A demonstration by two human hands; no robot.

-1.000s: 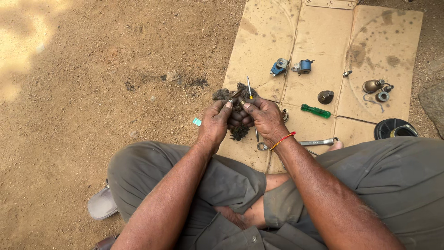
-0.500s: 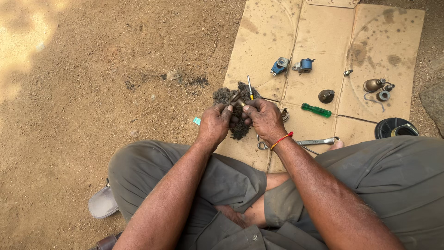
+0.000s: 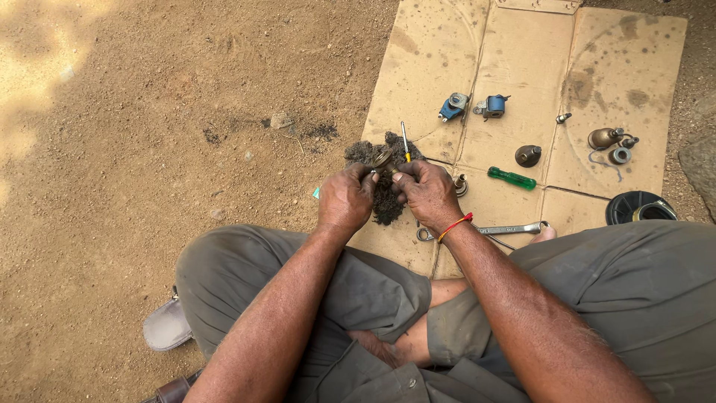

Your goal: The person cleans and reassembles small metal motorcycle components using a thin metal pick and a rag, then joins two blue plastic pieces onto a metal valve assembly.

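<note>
Ground: dry, reddish-brown packed dirt, outdoors, with sun patches at the far left of the cardboard sheet [image 3: 522, 67].
Work surface: the cardboard sheet is flattened, creased into panels and oil-stained, and lies straight on the dirt.
Left hand [image 3: 345, 198]: at the sheet's near left edge, fingers curled around a small brass fitting [image 3: 383, 160].
Right hand [image 3: 429, 192]: closed on the same brass fitting from the other side, pinching a thin yellow-handled tool [image 3: 405, 143] that points up-sheet; red thread at the wrist.
Under the hands: dark greasy rag [image 3: 386, 201], on the sheet's left panel.
Centre of sheet: two blue coil parts [image 3: 471, 107], a dark dome cap [image 3: 528, 155], a green-handled screwdriver [image 3: 512, 177].
Right panel: brass parts [image 3: 610, 142].
Near edge of sheet: spanner [image 3: 507, 229]; black round cap [image 3: 638, 207] just off the right corner.
</note>
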